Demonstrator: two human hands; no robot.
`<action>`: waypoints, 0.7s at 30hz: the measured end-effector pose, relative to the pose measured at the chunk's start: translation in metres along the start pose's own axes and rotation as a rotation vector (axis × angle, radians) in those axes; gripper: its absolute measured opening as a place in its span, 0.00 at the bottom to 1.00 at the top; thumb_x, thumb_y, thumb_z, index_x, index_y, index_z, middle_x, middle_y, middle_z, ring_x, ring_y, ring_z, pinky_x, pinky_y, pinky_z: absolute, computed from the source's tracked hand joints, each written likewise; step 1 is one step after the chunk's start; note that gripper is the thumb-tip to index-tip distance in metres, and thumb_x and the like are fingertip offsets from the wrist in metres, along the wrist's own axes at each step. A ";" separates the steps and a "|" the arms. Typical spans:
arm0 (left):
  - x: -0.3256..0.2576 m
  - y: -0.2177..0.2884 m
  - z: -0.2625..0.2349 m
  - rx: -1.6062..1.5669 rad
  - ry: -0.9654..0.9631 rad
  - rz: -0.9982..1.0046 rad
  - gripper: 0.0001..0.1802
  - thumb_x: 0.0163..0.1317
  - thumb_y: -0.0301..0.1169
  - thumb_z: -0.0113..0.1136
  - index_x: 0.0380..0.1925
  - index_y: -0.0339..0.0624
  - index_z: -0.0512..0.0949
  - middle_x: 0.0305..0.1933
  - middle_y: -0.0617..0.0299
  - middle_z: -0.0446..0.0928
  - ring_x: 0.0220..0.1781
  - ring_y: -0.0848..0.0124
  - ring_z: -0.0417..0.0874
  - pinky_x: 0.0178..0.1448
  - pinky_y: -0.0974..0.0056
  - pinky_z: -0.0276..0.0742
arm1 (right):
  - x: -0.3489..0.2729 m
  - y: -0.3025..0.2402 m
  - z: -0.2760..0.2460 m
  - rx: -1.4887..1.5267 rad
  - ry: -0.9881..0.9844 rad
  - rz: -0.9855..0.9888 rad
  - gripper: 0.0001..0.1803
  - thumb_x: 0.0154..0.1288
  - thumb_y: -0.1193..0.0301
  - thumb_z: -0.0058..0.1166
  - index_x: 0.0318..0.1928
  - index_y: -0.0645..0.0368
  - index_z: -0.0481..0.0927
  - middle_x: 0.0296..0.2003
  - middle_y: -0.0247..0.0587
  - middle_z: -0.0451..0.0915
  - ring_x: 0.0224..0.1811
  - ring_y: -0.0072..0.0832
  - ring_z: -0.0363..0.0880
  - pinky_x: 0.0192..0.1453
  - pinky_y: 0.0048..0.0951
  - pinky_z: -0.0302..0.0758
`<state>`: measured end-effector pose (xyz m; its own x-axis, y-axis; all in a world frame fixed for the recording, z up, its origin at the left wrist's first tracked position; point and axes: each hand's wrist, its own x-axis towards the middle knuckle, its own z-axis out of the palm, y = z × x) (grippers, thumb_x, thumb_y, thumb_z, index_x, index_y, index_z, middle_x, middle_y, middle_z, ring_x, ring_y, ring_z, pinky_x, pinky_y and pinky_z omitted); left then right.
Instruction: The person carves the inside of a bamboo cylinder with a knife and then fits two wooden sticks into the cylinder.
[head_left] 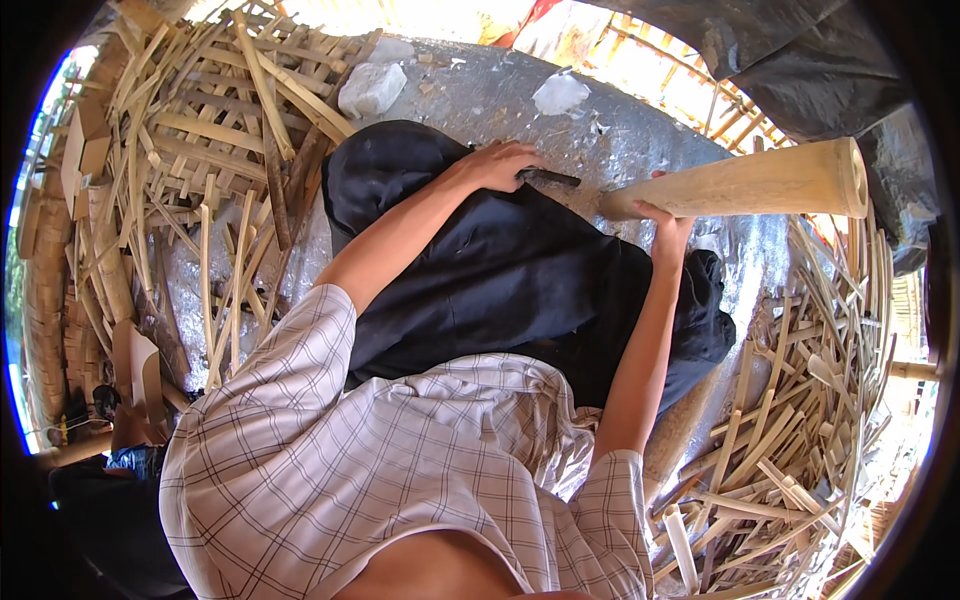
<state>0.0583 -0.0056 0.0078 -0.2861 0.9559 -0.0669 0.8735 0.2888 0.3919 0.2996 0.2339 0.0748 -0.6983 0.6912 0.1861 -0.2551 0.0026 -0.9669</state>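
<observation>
My left hand (497, 164) rests past my knee, over dark trousers (500, 270), and grips a dark blade or knife (548, 178) whose tip points right toward a thick pale bamboo pole (745, 182). The pole lies nearly level, its hollow cut end at the right and its near end on the grey ground. My right hand (662, 218) holds the pole from below near its left end. I wear a checked shirt (400, 450).
Heaps of split bamboo strips (210, 150) lie at the left, more offcuts (790, 440) at the lower right. Two pale stones (372, 88) sit on the grey ground (640, 130). A dark sheet (800, 60) hangs at the upper right.
</observation>
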 end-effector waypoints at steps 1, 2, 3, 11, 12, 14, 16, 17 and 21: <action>0.000 0.001 -0.001 0.002 -0.009 -0.004 0.33 0.64 0.34 0.65 0.71 0.59 0.72 0.79 0.55 0.64 0.81 0.56 0.62 0.80 0.46 0.60 | 0.000 0.000 0.000 0.007 0.004 -0.002 0.35 0.33 0.81 0.73 0.50 0.63 0.80 0.49 0.44 0.83 0.52 0.36 0.81 0.59 0.40 0.79; 0.000 0.002 -0.002 -0.003 -0.020 -0.006 0.33 0.64 0.34 0.65 0.71 0.60 0.72 0.79 0.55 0.64 0.81 0.56 0.62 0.80 0.45 0.59 | 0.000 0.001 0.000 0.014 0.007 -0.005 0.35 0.33 0.81 0.73 0.50 0.63 0.80 0.49 0.44 0.83 0.52 0.36 0.81 0.59 0.40 0.79; 0.001 0.003 -0.003 -0.009 -0.032 -0.008 0.34 0.64 0.34 0.65 0.71 0.61 0.71 0.79 0.54 0.63 0.81 0.56 0.61 0.80 0.45 0.59 | 0.000 0.001 0.000 0.000 0.007 -0.004 0.35 0.33 0.81 0.73 0.51 0.63 0.80 0.49 0.43 0.83 0.52 0.36 0.81 0.59 0.40 0.79; -0.001 0.009 -0.009 0.008 -0.050 -0.013 0.34 0.63 0.32 0.65 0.71 0.64 0.72 0.79 0.54 0.63 0.81 0.55 0.62 0.80 0.45 0.59 | 0.002 0.002 -0.002 -0.016 0.004 -0.022 0.37 0.32 0.81 0.74 0.52 0.63 0.79 0.50 0.43 0.83 0.52 0.36 0.81 0.60 0.41 0.79; 0.000 0.009 -0.011 -0.001 -0.063 -0.004 0.34 0.63 0.32 0.65 0.71 0.65 0.72 0.79 0.54 0.63 0.81 0.55 0.62 0.80 0.45 0.59 | 0.002 0.003 -0.002 -0.017 0.003 -0.020 0.37 0.32 0.81 0.74 0.52 0.63 0.79 0.50 0.44 0.83 0.52 0.36 0.81 0.59 0.41 0.79; 0.000 0.010 -0.013 -0.005 -0.071 0.005 0.34 0.63 0.32 0.65 0.71 0.65 0.73 0.77 0.54 0.65 0.80 0.55 0.63 0.80 0.45 0.60 | 0.002 0.003 -0.002 -0.019 0.002 -0.019 0.37 0.32 0.81 0.74 0.52 0.64 0.79 0.50 0.44 0.83 0.53 0.36 0.81 0.59 0.41 0.79; -0.001 0.013 -0.015 0.002 -0.063 0.005 0.34 0.62 0.31 0.65 0.70 0.65 0.73 0.75 0.56 0.67 0.79 0.55 0.64 0.79 0.45 0.61 | 0.002 0.002 -0.003 -0.009 0.004 -0.012 0.37 0.32 0.82 0.73 0.52 0.63 0.79 0.50 0.44 0.83 0.53 0.36 0.81 0.59 0.41 0.80; -0.001 0.016 -0.016 0.009 -0.061 0.001 0.34 0.62 0.31 0.65 0.70 0.64 0.73 0.74 0.56 0.67 0.79 0.55 0.65 0.79 0.46 0.61 | 0.002 0.002 -0.003 -0.004 0.006 -0.009 0.37 0.32 0.82 0.73 0.52 0.63 0.79 0.50 0.44 0.83 0.53 0.36 0.81 0.59 0.41 0.80; -0.001 0.016 -0.017 -0.018 -0.083 -0.003 0.33 0.63 0.31 0.65 0.69 0.62 0.74 0.73 0.58 0.68 0.78 0.57 0.66 0.79 0.47 0.61 | 0.002 0.004 -0.003 0.002 0.006 -0.011 0.38 0.32 0.83 0.74 0.53 0.63 0.78 0.50 0.45 0.83 0.54 0.37 0.81 0.59 0.41 0.80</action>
<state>0.0656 -0.0033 0.0296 -0.2544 0.9564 -0.1432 0.8651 0.2912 0.4085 0.2992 0.2378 0.0709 -0.6916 0.6952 0.1961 -0.2646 0.0088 -0.9643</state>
